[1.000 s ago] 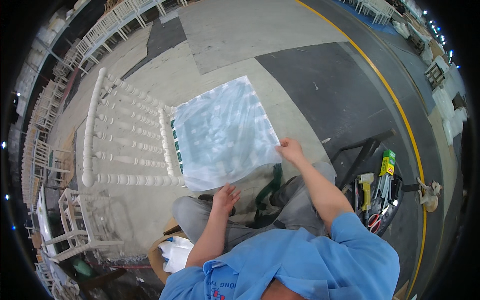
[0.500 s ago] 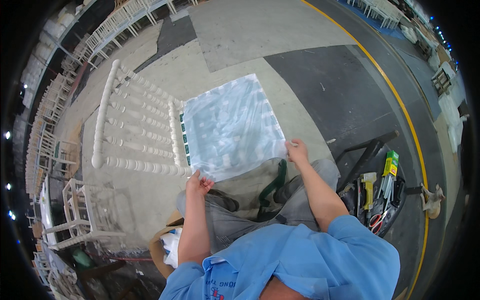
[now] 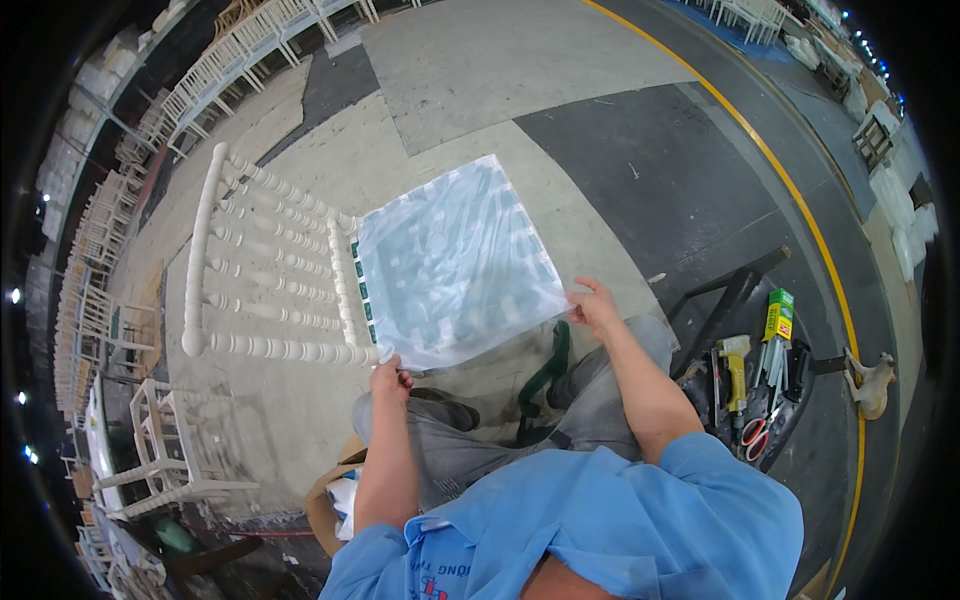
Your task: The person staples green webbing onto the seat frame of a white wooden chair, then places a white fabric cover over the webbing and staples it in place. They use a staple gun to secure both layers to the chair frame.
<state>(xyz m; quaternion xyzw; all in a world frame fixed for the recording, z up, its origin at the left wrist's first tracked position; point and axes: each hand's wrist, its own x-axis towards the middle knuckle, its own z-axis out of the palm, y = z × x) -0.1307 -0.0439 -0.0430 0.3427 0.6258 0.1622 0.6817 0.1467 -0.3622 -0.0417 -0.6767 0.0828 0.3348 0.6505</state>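
A white chair [image 3: 278, 348] with turned spindles stands before me, its back to the left. Thin, translucent white sheeting [image 3: 455, 265] lies over its seat, with green webbing [image 3: 362, 290] showing through and along the left edge. At the near left corner, beside the back post, my left hand [image 3: 391, 380] is closed with the sheeting's edge between thumb and fingers. My right hand [image 3: 595, 306] pinches the sheeting at the near right corner. A dark green chair leg [image 3: 545, 370] shows below the seat, between my knees.
At my right, a black stool [image 3: 725, 400] holds a yellow-handled tool [image 3: 737, 385], red-handled scissors [image 3: 755, 437] and a green-yellow box [image 3: 780, 313]. A small pale animal [image 3: 872, 386] lies beyond. An unfinished white chair [image 3: 165, 450] stands left; a cardboard box [image 3: 325, 505] sits by my left arm.
My left hand's fingers have curled in more tightly at the near left corner, beside the back post. My right hand still holds its corner. The whole view has shifted slightly.
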